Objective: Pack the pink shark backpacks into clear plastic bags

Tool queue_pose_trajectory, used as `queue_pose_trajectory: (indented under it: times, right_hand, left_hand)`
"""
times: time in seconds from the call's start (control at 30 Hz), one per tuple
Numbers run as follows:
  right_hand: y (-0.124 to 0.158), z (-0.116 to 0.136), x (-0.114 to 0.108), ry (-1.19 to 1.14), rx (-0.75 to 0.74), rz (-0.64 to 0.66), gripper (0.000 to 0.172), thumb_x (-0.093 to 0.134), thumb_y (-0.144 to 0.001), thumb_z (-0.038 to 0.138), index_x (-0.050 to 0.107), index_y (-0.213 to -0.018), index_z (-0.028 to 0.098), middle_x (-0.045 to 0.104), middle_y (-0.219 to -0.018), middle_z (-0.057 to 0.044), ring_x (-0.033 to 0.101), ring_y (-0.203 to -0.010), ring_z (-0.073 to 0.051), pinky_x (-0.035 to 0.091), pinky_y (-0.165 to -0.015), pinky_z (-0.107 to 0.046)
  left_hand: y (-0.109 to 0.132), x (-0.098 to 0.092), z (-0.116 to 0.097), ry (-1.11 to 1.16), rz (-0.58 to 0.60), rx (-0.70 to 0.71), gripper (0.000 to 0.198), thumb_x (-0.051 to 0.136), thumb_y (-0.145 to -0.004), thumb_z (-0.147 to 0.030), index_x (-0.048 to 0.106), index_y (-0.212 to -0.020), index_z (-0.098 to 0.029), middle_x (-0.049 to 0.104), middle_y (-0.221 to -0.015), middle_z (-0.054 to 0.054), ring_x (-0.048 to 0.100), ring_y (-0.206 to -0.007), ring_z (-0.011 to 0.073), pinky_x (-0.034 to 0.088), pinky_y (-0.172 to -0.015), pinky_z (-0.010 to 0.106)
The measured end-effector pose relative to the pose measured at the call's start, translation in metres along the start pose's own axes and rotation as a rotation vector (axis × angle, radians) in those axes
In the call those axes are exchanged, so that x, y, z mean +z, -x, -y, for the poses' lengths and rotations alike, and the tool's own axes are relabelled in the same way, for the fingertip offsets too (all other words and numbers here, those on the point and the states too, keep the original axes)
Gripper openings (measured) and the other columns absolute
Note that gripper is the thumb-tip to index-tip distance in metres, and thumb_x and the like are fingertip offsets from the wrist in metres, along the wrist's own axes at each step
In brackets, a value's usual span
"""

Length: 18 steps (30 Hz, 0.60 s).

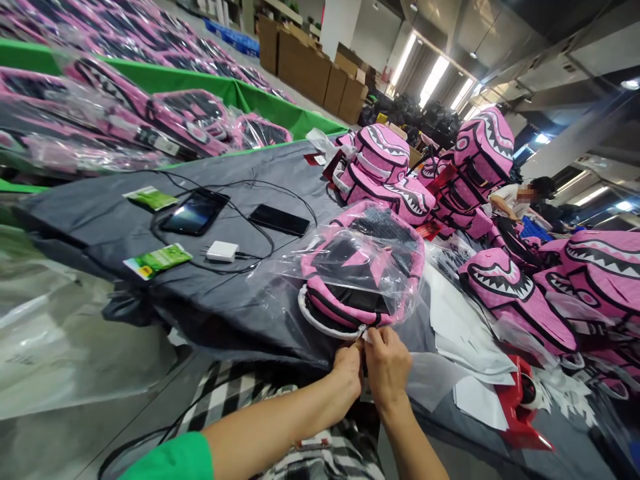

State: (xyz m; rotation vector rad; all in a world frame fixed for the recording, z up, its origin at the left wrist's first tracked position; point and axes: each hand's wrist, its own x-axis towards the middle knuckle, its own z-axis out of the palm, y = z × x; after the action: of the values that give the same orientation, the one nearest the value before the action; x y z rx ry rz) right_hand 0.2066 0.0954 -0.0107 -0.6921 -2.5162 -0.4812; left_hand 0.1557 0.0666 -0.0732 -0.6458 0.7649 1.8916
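A pink and black backpack (357, 267) with a pink star lies in front of me on the grey cloth. Clear plastic (280, 280) is spread over and around it. White trim (320, 323) curves along its near edge. At that edge my left hand (349, 365) and my right hand (387, 363) are close together, fingers closed in a pinch. A small whitish bit shows at the right fingertips; whether it is plastic or part of the backpack, I cannot tell. What the left fingers hold is hidden.
Pink shark-mouth backpacks (383, 157) are piled behind and at the right. White sheets (465, 320) and a red tape dispenser (523, 407) lie rightward. A tablet (196, 212), phone (279, 220), charger (223, 251) and cables lie left. Wrapped backpacks (150, 113) fill a green-edged area. A person (515, 200) is beyond.
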Motion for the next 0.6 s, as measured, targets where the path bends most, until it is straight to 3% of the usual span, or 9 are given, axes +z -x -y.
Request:
queue_pose_trajectory:
  times: [0.13, 0.23, 0.43, 0.6]
  right_hand:
    - [0.018, 0.009, 0.003, -0.063, -0.036, -0.07, 0.022, 0.047, -0.103, 0.019, 0.069, -0.106, 0.019, 0.074, -0.089, -0.008, 0.065, -0.079, -0.02, 0.04, -0.074, -0.033]
    - [0.029, 0.012, 0.0, -0.121, -0.037, -0.085, 0.024, 0.046, -0.103, 0.016, 0.065, -0.116, 0.017, 0.076, -0.099, -0.009, 0.066, -0.094, -0.023, 0.04, -0.085, -0.037]
    - [0.041, 0.013, 0.0, -0.136, -0.052, -0.088, 0.037, 0.04, -0.1, 0.007, 0.061, -0.129, 0.015, 0.076, -0.111, -0.01, 0.064, -0.104, -0.023, 0.039, -0.089, -0.037]
    - [0.047, 0.012, 0.003, -0.165, -0.064, -0.094, 0.039, 0.043, -0.099, 0.008, 0.058, -0.135, 0.015, 0.075, -0.115, -0.01, 0.064, -0.106, -0.022, 0.04, -0.093, -0.038]
  left_hand:
    - [0.003, -0.007, -0.005, -0.033, -0.004, 0.063, 0.028, 0.091, -0.048, -0.014, 0.067, -0.062, -0.016, 0.067, -0.06, -0.002, 0.058, -0.054, 0.0116, 0.048, -0.059, 0.025]
    - [0.009, -0.011, -0.012, -0.063, 0.047, 0.093, 0.033, 0.093, -0.042, -0.023, 0.07, -0.064, -0.015, 0.071, -0.068, 0.002, 0.063, -0.064, 0.0146, 0.05, -0.069, 0.028]
    - [0.026, -0.019, -0.021, -0.151, 0.148, 0.125, 0.036, 0.089, -0.05, -0.043, 0.068, -0.059, -0.015, 0.064, -0.061, 0.0, 0.06, -0.067, 0.0165, 0.048, -0.073, 0.031]
    - [0.023, -0.015, -0.019, -0.2, 0.116, 0.181, 0.039, 0.091, -0.044, -0.04, 0.07, -0.065, -0.015, 0.069, -0.068, 0.003, 0.063, -0.072, 0.019, 0.049, -0.077, 0.033]
